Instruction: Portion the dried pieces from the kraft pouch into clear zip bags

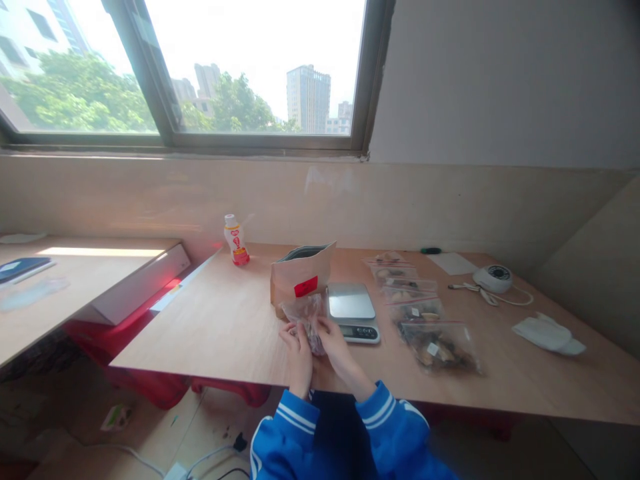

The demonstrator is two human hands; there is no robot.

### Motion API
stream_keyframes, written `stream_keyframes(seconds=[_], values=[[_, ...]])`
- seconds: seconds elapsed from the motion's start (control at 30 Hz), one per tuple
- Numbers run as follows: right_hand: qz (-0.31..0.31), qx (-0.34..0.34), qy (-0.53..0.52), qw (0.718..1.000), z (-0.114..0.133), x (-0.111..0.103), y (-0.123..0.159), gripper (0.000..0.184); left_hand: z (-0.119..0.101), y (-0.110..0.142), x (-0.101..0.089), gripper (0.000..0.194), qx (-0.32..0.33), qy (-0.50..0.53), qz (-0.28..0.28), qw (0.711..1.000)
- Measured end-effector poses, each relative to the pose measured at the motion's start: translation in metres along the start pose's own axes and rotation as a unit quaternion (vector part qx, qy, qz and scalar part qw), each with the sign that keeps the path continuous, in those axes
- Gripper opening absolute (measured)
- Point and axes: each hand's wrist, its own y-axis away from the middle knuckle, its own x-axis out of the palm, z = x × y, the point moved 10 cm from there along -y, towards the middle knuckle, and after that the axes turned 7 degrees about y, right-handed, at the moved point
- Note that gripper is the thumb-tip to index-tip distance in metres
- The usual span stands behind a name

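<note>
Together, the left hand (pixel 299 353) and right hand (pixel 339 343) grip a zip bag (pixel 303 313), its contents (pixel 314 340) half-hidden.

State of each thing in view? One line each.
Left hand: gripping the zip bag.
Right hand: gripping the same bag.
Zip bag: held in both hands, holding brownish pieces; seal state unclear.
Paper bag: upright, top open.
Scale: platform bare; display unreadable.
Bottle: upright, capped.
Filled bags: lying flat in a row.
</note>
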Motion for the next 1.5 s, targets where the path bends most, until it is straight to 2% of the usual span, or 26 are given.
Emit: stream_keyframes(seconds=[0.13,0.27,0.4,0.5,0.63,0.7,0.77,0.87,0.9,0.97,1.2,1.37,1.5], values=[[0.009,-0.01,-0.023,1.0,0.011,-0.004,0.0,0.037,0.005,0.0,-0.001,0.027,-0.023,0.04,0.0,0.999],[0.019,-0.019,-0.021,0.999,0.026,-0.016,-0.002,0.038,0.006,-0.001,-0.008,0.03,-0.029,0.021,-0.025,0.999],[0.033,-0.046,-0.034,0.998,0.06,-0.03,-0.009,0.035,0.008,-0.002,-0.013,0.031,-0.037,0.0,-0.04,0.999],[0.022,-0.092,-0.01,0.995,0.111,-0.035,-0.019,0.03,0.011,-0.003,-0.011,0.031,-0.045,-0.008,-0.026,0.999],[-0.024,-0.22,0.117,0.968,0.204,-0.024,-0.027,0.024,0.009,-0.004,-0.01,0.032,-0.037,-0.017,-0.017,0.999],[-0.039,-0.313,0.186,0.931,0.244,-0.009,-0.025,0.021,0.007,-0.003,-0.01,0.032,-0.03,-0.014,-0.013,0.999],[-0.014,-0.411,0.274,0.869,0.267,0.016,-0.02,0.021,0.007,-0.003,-0.01,0.031,-0.029,-0.006,-0.011,0.999],[0.087,-0.478,0.41,0.772,0.258,0.055,-0.016,0.024,0.011,-0.002,-0.009,0.03,-0.04,0.01,-0.008,0.999],[0.108,-0.483,0.439,0.75,0.251,0.061,-0.016,0.024,0.012,-0.002,-0.01,0.03,-0.04,0.012,-0.009,0.999],[0.114,-0.49,0.463,0.729,0.244,0.065,-0.016,0.024,0.013,-0.003,-0.01,0.03,-0.035,0.017,-0.01,0.999],[0.105,-0.487,0.469,0.73,0.242,0.069,-0.015,0.022,0.009,-0.002,-0.008,0.031,-0.036,0.021,-0.003,0.999],[0.098,-0.477,0.394,0.779,0.248,0.06,-0.016,0.021,0.008,0.0,-0.007,0.031,-0.052,0.028,0.005,0.998],[0.116,-0.457,0.356,0.807,0.246,0.056,-0.018,0.026,0.013,-0.002,-0.006,0.032,-0.053,0.039,0.01,0.998]])
